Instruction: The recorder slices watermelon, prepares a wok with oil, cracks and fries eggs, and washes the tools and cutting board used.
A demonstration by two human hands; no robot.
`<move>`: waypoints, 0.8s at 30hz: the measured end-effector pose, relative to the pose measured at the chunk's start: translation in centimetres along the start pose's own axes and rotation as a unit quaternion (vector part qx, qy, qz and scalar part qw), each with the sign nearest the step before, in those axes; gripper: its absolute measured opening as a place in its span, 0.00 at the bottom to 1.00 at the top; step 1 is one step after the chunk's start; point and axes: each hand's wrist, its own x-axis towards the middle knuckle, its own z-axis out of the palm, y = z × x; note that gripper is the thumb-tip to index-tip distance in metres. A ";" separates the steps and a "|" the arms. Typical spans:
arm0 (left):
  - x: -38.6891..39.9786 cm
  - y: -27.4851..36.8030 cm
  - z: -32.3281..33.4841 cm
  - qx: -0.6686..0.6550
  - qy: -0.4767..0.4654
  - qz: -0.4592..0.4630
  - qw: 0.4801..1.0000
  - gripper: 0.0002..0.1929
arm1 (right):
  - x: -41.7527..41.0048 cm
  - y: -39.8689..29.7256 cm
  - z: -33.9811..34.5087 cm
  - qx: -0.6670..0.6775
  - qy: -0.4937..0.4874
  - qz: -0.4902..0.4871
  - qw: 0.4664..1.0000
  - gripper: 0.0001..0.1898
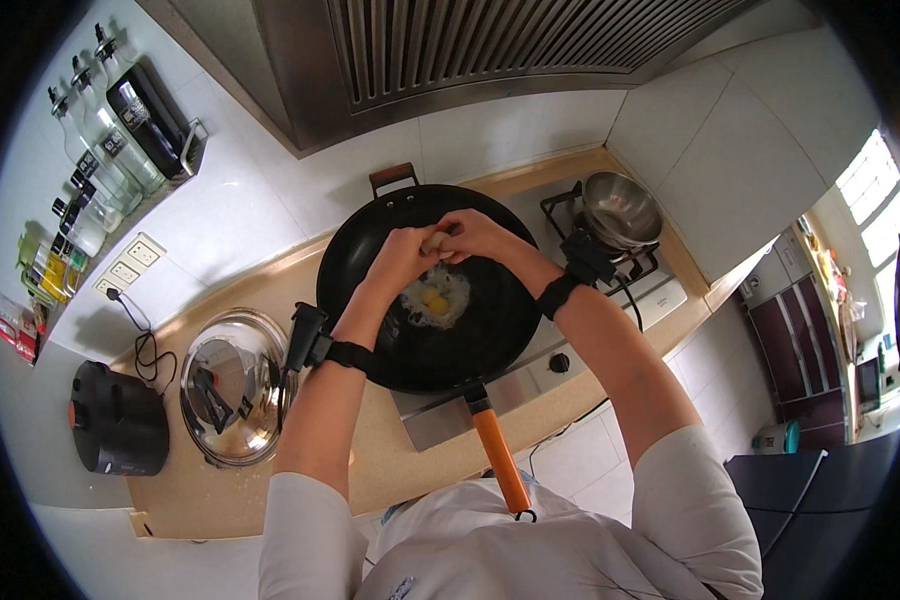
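Note:
Over a large black wok [367, 352], my left hand [407, 253] and my right hand [471, 234] meet and grip an egg [435, 241] between their fingers. Fingers cover much of the shell, so I cannot tell how far it is cracked. Beneath them, egg yolk [436, 304] lies in the wok, ringed by whitish, frothy egg white [456, 295]. The wok rests on a gas stove [510, 390]. Its orange handle [501, 459] points toward my body, and a small wooden-looking side handle [392, 176] sits at the far rim.
Left of the wok are a steel lid [262, 420] with a glass window and a black appliance [120, 420]. A steel bowl [622, 206] stands on the right burner. The range hood [450, 60] overhangs the back. Bottles [142, 112] line a wall shelf above power sockets [125, 271].

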 end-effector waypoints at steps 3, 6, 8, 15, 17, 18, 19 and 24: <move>-0.1 0.0 -0.1 0.007 -0.007 -0.010 1.000 0.13 | 0.0 0.0 0.3 -0.036 0.022 -0.010 0.999 0.19; -0.1 -0.1 -0.1 0.014 -0.008 -0.006 1.000 0.14 | 0.0 0.1 0.2 -0.009 0.009 -0.002 1.000 0.20; -0.1 -0.4 0.1 0.019 -0.017 -0.014 1.000 0.21 | 0.1 0.0 0.3 -0.034 0.019 -0.007 0.999 0.20; 0.0 -1.4 0.6 0.009 -0.006 -0.021 1.000 0.22 | 0.1 -0.4 1.0 -0.089 0.039 0.009 0.995 0.15; 0.0 -1.5 0.8 0.013 -0.004 -0.021 1.000 0.23 | 0.2 -0.2 0.8 -0.103 0.040 0.011 0.994 0.15; 0.0 -1.6 0.8 0.013 -0.004 -0.022 1.000 0.23 | 0.2 -0.3 0.8 -0.117 0.039 0.013 0.992 0.15; 0.0 -1.6 0.7 0.013 -0.007 -0.027 1.000 0.23 | 0.2 -0.4 0.8 -0.117 0.038 0.013 0.992 0.15; 0.1 -2.2 0.5 -0.002 0.003 -0.022 1.000 0.23 | 0.4 -0.7 0.8 -0.120 0.036 0.004 0.992 0.15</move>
